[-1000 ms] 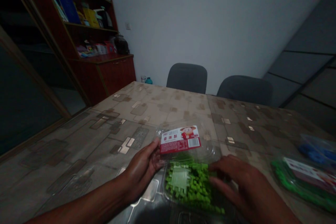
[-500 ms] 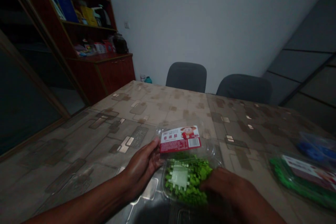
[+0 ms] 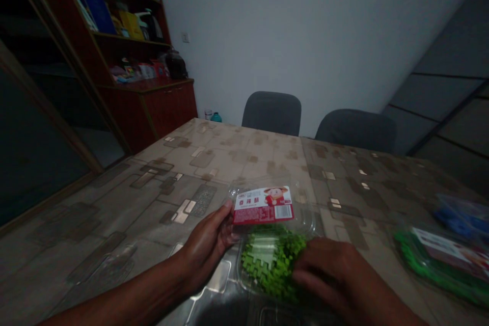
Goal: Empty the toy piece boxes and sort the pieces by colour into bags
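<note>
A clear plastic clamshell box [image 3: 307,216] lies open near the table's front edge, its lid with a red and white label [image 3: 263,205] tilted up at the back. Inside is a heap of small green interlocking pieces [image 3: 269,262]. My left hand [image 3: 208,244] grips the left edge of the lid, thumb by the label. My right hand [image 3: 336,277] rests on the right side of the green heap, fingers curled down into the pieces; what they hold is hidden.
A second clear box with green pieces [image 3: 439,262] and one with blue pieces [image 3: 460,216] lie at the right. The table [image 3: 153,198] has a patterned glossy cover. Two grey chairs [image 3: 272,112] stand at the far side. A red-brown shelf cabinet [image 3: 145,91] stands left.
My right hand slid from the box's right edge down onto the green pieces and closed over them. The lid tipped slightly lower. My left hand stayed on the lid.
</note>
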A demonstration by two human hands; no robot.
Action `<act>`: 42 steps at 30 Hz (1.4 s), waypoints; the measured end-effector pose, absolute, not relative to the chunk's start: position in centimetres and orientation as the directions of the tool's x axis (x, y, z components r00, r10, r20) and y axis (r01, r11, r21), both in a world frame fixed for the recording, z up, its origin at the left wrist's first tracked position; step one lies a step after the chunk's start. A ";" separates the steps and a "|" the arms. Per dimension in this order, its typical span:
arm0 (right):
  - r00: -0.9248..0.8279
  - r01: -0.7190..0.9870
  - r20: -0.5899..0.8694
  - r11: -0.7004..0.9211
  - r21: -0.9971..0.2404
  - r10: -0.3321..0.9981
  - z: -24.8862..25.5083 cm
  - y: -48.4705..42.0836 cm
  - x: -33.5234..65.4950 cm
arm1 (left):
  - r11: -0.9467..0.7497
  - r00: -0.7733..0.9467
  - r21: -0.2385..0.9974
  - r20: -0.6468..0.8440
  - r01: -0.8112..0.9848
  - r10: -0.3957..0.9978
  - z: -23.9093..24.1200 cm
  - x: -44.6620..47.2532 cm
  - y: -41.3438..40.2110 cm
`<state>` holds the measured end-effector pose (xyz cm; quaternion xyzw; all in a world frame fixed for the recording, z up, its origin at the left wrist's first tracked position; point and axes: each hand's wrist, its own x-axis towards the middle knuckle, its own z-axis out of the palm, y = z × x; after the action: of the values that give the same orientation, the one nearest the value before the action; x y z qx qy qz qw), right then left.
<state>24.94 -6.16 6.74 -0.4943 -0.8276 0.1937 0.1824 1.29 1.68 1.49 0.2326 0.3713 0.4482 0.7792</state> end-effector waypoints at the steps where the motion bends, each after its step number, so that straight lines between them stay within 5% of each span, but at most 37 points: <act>1: -0.403 0.744 0.154 0.421 -0.518 0.902 7.1 -6.1 25.3 | 0.495 0.319 0.684 -0.378 -0.537 0.869 1.6 1.3 1.7; 5: -0.199 0.811 0.275 0.316 -0.493 0.941 6.5 -6.0 26.3 | 0.479 0.303 0.643 -0.373 -0.597 0.877 2.3 1.3 1.7; 9: -0.281 0.827 0.152 0.320 -0.462 0.948 4.8 -6.2 26.2 | 0.477 0.296 0.650 -0.375 -0.592 0.879 2.4 1.3 1.7; 14: -0.288 0.848 0.308 0.391 -0.357 0.907 4.5 -5.3 25.6 | 0.467 0.293 0.668 -0.363 -0.580 0.884 2.0 1.3 1.8; 17: -0.409 0.834 0.235 0.466 -0.297 0.882 4.4 -4.4 24.6 | 0.477 0.301 0.665 -0.370 -0.574 0.879 2.1 1.4 1.7; 21: -0.460 0.781 0.213 0.507 -0.365 0.862 4.8 -3.9 24.1 | 0.493 0.311 0.676 -0.382 -0.548 0.870 2.5 1.5 1.6; 27: -0.318 0.753 0.199 0.374 -0.541 0.927 6.6 -5.0 26.1 | 0.495 0.331 0.678 -0.369 -0.543 0.868 2.2 1.4 1.8; 31: -0.348 0.781 0.063 0.326 -0.532 0.936 5.7 -5.8 26.0 | 0.502 0.337 0.678 -0.373 -0.537 0.864 1.9 1.4 1.8; 42: -0.317 0.758 0.110 0.321 -0.568 0.942 6.4 -5.9 26.6 | 0.494 0.295 0.703 -0.397 -0.512 0.869 2.1 1.4 1.7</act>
<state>26.63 -5.85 6.43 -0.5425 -0.7832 0.2124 0.2172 1.44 1.72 2.10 0.2291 0.3900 0.4475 0.7714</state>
